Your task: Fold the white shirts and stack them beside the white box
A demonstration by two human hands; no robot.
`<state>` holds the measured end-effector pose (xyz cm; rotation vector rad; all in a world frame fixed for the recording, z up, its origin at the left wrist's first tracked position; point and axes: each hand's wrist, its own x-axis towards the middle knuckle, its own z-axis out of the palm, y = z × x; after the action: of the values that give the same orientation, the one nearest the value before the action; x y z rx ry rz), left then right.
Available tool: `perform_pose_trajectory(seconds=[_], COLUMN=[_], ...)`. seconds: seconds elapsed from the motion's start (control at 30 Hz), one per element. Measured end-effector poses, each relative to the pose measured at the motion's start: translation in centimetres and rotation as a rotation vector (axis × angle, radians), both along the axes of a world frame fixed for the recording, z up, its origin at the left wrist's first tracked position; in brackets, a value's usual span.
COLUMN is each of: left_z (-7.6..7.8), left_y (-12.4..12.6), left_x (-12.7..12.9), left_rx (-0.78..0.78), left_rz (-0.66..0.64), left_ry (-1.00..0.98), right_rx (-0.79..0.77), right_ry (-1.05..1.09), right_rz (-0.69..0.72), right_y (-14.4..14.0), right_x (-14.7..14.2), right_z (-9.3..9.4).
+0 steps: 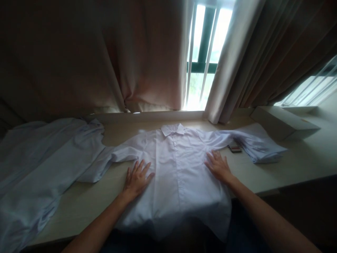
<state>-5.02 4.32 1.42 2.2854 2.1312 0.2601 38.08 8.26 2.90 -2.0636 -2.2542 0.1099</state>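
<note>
A white long-sleeved shirt (168, 175) lies front side up on the pale counter (105, 207), its collar pointing to the window and its hem hanging over the near edge. My left hand (137, 179) rests with fingers spread on the left side of the shirt, below the sleeve. On the opposite side, my right hand (218, 167) lies flat on the cloth near the armpit, fingers apart. Both sleeves stretch outward. The right one reaches a folded white stack of cloth (260, 146), and a small pixelated dark object (235, 146) sits just below that sleeve.
More white garments (47, 158) are heaped at the left, partly over the counter edge. At the back right stands a white box (285, 121). Brown curtains (147, 59) hang behind the counter, parted at a bright window (206, 52).
</note>
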Motion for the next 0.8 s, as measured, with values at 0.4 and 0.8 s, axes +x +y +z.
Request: perform_pose_trajectory(seconds=[0.4,0.8], left_z=[1.8,0.6], left_y=[-0.6,0.5], left_x=[1.2,0.3], left_rx=[-0.01,0.037], left_rz=[0.104,0.134], left_ry=[0.031,0.076], right_rx=[-0.07,-0.028], right_ry=[-0.001,0.012], right_rz=[-0.115,-0.118], right_y=[-1.3,-0.7], right_x=[0.6,0.7], right_z=[-0.7,-2.3])
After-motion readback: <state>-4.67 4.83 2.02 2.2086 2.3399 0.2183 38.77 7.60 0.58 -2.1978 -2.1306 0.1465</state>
